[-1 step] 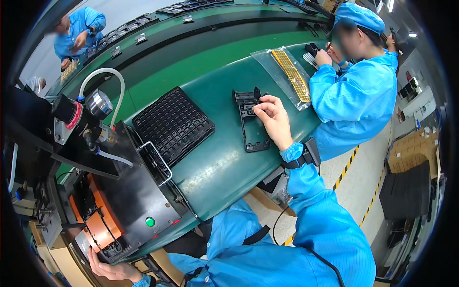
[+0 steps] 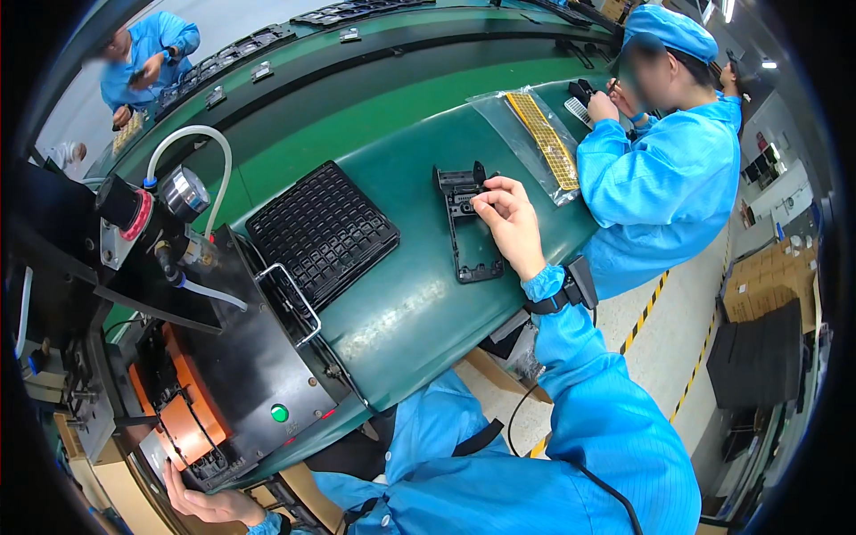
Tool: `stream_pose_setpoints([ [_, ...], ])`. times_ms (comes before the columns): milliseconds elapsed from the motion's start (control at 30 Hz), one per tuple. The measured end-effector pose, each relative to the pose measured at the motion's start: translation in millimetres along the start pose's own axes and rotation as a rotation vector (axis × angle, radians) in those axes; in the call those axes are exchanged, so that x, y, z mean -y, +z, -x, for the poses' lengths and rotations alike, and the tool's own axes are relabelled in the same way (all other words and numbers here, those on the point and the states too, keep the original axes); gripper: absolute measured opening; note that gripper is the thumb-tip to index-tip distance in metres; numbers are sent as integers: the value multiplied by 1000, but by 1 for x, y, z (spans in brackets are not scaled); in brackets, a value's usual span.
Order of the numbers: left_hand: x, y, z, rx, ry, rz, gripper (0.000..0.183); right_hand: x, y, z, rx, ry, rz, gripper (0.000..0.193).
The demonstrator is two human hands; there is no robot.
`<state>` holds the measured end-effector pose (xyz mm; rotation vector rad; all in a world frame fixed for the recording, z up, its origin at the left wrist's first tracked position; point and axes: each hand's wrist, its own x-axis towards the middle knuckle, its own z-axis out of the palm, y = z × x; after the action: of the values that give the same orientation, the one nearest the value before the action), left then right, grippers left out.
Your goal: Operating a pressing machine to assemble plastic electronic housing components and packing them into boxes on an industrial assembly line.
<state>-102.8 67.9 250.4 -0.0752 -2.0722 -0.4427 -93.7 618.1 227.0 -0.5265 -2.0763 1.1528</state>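
My right hand (image 2: 512,225) is over the mat, thumb and fingers pinched at the upper block of a black plastic frame (image 2: 457,189). The frame has a thin open lower part and lies lengthwise away from me; whether it touches the mat I cannot tell. At the lower left, my left hand (image 2: 212,505) has its fingers stretched along the near edge of a black bench machine (image 2: 259,357). Just above those fingers is the machine's orange fixture (image 2: 192,432), with black parts in it.
A black grid tray (image 2: 325,227) lies on the green mat (image 2: 392,334) beside the machine's metal handle (image 2: 299,308). A yellow grid strip (image 2: 544,138) sits in a clear bag. At right a co-worker (image 2: 660,169) handles small parts; another person (image 2: 147,67) works far left.
Both of my hands and the black frame stay where they were. Only the far-left person's hands shift slightly.
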Motion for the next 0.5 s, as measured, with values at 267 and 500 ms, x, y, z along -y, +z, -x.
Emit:
stream_pose_setpoints([
  [267,6,2,0,18,45,-1,50,1,4,2,-23,8,40,14],
  [500,8,-5,-1,-2,28,-20,50,13,3,-8,45,231,-156,33],
])
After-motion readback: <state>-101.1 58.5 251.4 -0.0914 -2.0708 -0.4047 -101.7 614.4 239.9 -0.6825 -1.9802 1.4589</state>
